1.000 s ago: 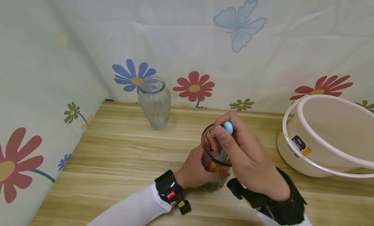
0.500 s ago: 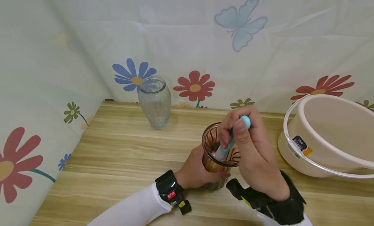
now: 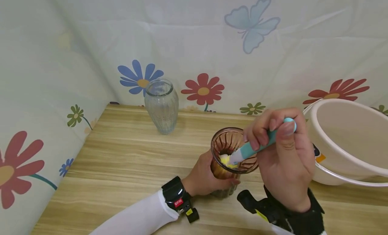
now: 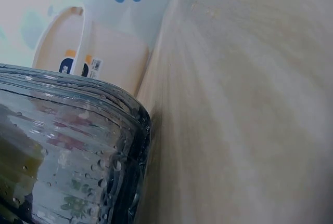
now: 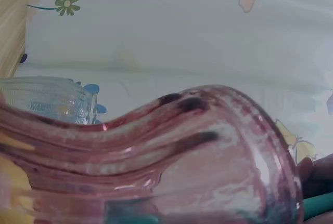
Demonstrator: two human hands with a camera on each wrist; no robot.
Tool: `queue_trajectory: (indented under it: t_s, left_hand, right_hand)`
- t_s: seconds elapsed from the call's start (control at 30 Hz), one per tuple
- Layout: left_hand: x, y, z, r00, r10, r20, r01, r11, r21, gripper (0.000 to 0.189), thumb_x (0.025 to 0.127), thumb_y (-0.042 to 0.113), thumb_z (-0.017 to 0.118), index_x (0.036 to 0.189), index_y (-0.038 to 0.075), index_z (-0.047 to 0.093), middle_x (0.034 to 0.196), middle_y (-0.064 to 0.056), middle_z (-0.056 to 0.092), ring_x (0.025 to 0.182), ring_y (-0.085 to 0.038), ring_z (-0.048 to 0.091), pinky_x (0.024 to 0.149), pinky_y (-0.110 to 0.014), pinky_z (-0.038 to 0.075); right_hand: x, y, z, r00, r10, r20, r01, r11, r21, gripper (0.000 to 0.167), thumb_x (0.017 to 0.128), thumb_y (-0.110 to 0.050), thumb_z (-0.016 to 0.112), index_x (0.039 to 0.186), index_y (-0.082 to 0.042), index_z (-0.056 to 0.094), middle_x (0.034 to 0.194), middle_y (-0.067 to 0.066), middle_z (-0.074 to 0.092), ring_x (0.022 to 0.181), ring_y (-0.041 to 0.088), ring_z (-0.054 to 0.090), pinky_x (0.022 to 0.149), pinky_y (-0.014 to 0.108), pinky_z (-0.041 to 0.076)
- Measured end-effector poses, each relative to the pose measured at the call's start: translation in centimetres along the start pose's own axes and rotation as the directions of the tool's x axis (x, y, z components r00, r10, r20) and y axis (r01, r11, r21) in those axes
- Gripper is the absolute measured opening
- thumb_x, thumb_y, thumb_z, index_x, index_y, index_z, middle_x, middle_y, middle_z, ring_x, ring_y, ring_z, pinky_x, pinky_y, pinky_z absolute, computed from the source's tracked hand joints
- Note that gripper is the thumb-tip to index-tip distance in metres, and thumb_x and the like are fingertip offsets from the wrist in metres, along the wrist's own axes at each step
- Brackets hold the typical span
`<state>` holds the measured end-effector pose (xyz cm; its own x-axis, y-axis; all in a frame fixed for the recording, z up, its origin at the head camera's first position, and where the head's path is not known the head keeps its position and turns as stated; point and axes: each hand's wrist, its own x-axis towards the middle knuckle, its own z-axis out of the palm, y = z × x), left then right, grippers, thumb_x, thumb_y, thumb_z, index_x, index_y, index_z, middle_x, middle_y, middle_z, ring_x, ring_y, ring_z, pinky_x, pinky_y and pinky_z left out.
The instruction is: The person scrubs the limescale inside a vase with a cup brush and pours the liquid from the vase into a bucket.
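Observation:
In the head view, my left hand (image 3: 201,176) grips the body of a fluted, amber-brown glass vase (image 3: 227,140), its mouth facing up toward me. My right hand (image 3: 285,157) holds the teal handle of a sponge bottle brush (image 3: 247,150), which leans to the right out of the mouth. The brush's white neck and a bit of yellow sponge (image 3: 225,159) show just inside the rim. Water drops cling to the vase's clear base (image 4: 83,146) in the left wrist view. Through the pinkish wall (image 5: 208,167) in the right wrist view, yellow sponge (image 5: 15,182) is visible.
A clear ribbed glass vase (image 3: 162,108) stands upright at the back of the wooden table (image 3: 121,154). On the right sits a cream bucket (image 3: 330,157), its handle hanging down in front. A flower-print sheet (image 3: 182,42) hangs behind and on the left.
My right hand has moved right and slightly up, tilting the brush from near upright to a slant. More handle and the yellow sponge have come into sight. The left hand stays around the vase.

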<state>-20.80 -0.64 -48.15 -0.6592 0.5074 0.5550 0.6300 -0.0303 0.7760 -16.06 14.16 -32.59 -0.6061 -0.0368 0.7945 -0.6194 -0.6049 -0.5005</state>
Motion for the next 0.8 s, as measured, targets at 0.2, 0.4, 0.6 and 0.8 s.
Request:
queue_trajectory:
  t_s: [0.2,0.4,0.6,0.8]
  left_hand:
    - [0.0,0.0,0.1,1.000,0.014,-0.012,-0.014,1.000,0.005,0.077,0.075,0.016,0.089,0.139,0.014,0.047,0.126,-0.007,0.066,0.112,-0.008,0.064,0.096,-0.028,0.058]
    - [0.0,-0.1,0.0,1.000,0.008,-0.009,-0.008,1.000,0.013,0.075,0.074,0.012,0.089,0.137,0.012,0.048,0.123,-0.008,0.067,0.108,-0.009,0.065,0.095,-0.028,0.058]
    - [-0.2,-0.1,0.0,0.999,-0.041,0.004,0.041,0.998,-0.046,0.073,0.075,0.012,0.087,0.137,0.013,0.048,0.124,-0.009,0.068,0.109,-0.010,0.067,0.096,-0.029,0.059]
    - [-0.1,-0.1,0.0,1.000,-0.017,0.005,0.017,0.999,-0.047,0.077,0.073,0.009,0.089,0.138,0.010,0.047,0.127,-0.011,0.067,0.112,-0.012,0.067,0.099,-0.030,0.058]
  right_hand:
    - [0.0,0.0,0.3,0.999,0.030,0.019,-0.030,1.000,0.009,0.021,0.112,-0.008,0.029,0.101,0.007,0.039,0.085,0.012,0.037,0.074,0.023,0.035,0.065,0.035,0.027]
    - [-0.2,0.2,0.7,0.991,0.107,0.077,-0.096,0.987,-0.129,0.019,0.112,-0.007,0.026,0.102,0.004,0.039,0.085,0.009,0.038,0.075,0.022,0.036,0.066,0.034,0.029]
    - [-0.2,0.2,1.5,0.972,0.197,0.128,-0.143,0.929,-0.342,0.019,0.111,-0.002,0.023,0.101,0.006,0.036,0.084,0.008,0.048,0.073,0.021,0.046,0.060,0.033,0.039]
    - [0.0,-0.6,2.2,0.948,0.295,0.121,-0.190,0.827,-0.528,0.018,0.111,-0.001,0.024,0.103,0.007,0.039,0.084,0.006,0.060,0.078,0.021,0.059,0.067,0.032,0.051]
